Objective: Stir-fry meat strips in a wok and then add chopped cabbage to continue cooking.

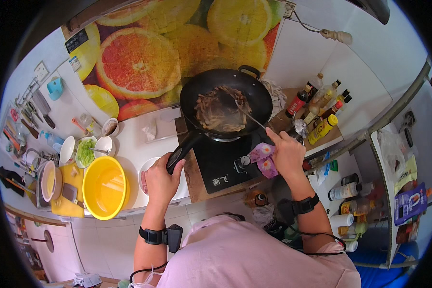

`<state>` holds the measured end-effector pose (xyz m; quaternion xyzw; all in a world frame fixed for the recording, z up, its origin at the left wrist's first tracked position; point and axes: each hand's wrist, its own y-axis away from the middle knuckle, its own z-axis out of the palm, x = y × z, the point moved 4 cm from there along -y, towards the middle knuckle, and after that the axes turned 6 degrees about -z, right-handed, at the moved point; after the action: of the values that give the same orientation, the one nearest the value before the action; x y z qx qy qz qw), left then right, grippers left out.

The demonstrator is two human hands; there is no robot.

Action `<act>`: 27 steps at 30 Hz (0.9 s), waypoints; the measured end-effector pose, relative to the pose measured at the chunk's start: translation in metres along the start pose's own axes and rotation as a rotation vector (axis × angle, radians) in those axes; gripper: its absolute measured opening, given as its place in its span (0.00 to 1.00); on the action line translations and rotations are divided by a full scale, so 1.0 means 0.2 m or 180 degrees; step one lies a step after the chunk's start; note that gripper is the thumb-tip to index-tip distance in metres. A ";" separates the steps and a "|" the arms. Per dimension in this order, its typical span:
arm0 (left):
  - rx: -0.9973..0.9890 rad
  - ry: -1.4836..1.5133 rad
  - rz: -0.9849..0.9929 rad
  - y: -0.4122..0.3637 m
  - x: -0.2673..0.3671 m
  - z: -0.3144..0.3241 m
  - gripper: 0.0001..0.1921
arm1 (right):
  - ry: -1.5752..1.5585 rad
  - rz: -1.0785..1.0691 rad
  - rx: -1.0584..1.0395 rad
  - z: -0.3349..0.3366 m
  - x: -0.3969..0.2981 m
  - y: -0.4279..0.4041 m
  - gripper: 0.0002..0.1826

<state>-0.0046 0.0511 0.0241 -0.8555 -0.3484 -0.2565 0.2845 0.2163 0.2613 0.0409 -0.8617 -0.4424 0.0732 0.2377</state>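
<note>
A black wok [257, 95] stands on the black cooktop [212, 165], and my left hand [163, 178] is closed around its long handle [183, 149]. Brown strips of food [216, 117] lie in the wok in a loose ring. My right hand [288, 153] grips a metal cooking utensil [255, 120], with the index finger laid along its shaft; its head rests among the strips. A purple cloth with a flower pattern [268, 169] hangs beside my right hand; whether the hand holds it too, I cannot tell.
Left of the cooktop are a white plate with pinkish meat [180, 187], a yellow basin [124, 201], a bowl of shredded green vegetable [86, 153], small white bowls [106, 144] and a cleaver [70, 192] on a yellow board [63, 207]. Sauce bottles [322, 129] stand right of the wok.
</note>
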 end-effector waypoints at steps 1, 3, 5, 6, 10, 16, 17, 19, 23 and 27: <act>-0.0023 -0.0032 -0.0005 0.00 0.00 0.00 0.18 | 0.0135 0.0052 0.0099 0.01 0.03 0.00 0.31; -0.0027 -0.0039 -0.0001 0.00 -0.01 0.00 0.18 | 0.0272 0.0103 0.0201 0.00 0.06 0.01 0.30; -0.0026 -0.0046 -0.0003 0.00 0.00 0.00 0.18 | 0.0217 0.0347 0.0364 -0.03 0.08 0.01 0.28; -0.0005 -0.0050 0.0015 0.00 0.00 0.00 0.18 | 0.0217 0.0344 0.0360 -0.04 0.07 0.02 0.28; 0.0027 -0.0001 0.0016 0.00 -0.01 0.01 0.17 | 0.0057 0.0349 0.0196 -0.07 0.04 0.04 0.28; 0.0010 -0.0048 0.0022 0.00 0.01 0.00 0.17 | 0.0076 0.0147 -0.0118 -0.03 0.01 0.07 0.31; 0.0009 -0.0044 0.0031 0.00 0.01 0.00 0.17 | 0.0166 0.0128 -0.0161 -0.02 0.01 0.07 0.30; 0.0005 -0.0082 -0.0028 0.00 -0.01 0.01 0.17 | 0.0270 0.0119 -0.0099 -0.02 0.02 0.07 0.29; 0.0055 -0.0045 -0.0002 0.01 0.00 0.00 0.17 | 0.0447 0.0119 0.0052 0.01 0.07 0.06 0.28; 0.0025 -0.0037 -0.0029 0.01 0.01 0.00 0.18 | 0.0540 0.0092 0.0177 0.00 0.08 0.05 0.28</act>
<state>-0.0012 0.0504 0.0245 -0.8543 -0.3549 -0.2514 0.2846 0.2328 0.2697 0.0373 -0.8641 -0.4059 0.0156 0.2971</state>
